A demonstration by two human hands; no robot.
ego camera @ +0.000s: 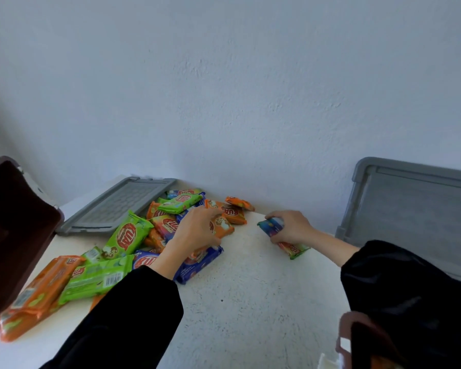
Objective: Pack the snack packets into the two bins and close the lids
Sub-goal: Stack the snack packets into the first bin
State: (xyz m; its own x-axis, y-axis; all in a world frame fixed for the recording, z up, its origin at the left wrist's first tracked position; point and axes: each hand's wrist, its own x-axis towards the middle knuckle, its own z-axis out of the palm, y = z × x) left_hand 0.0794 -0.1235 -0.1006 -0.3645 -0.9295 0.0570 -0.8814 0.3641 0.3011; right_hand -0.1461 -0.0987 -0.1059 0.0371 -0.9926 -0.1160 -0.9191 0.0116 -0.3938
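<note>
Head view: right hand (290,227) around snack packet (294,249), lettering unreadable.

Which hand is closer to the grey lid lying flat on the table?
Left. The left hand grips an orange packet in the pile beside the flat grey lid; the right hand grips a multicoloured packet farther right.

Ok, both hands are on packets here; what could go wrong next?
The left hand grips an orange packet in the pile; lifting it may drag neighbours along. The right hand holds a packet, and its sleeve is close to the grey lid that seems propped on the wall; swinging to the near bin could topple it. Orange packets at the table's left edge might slide off.
</note>
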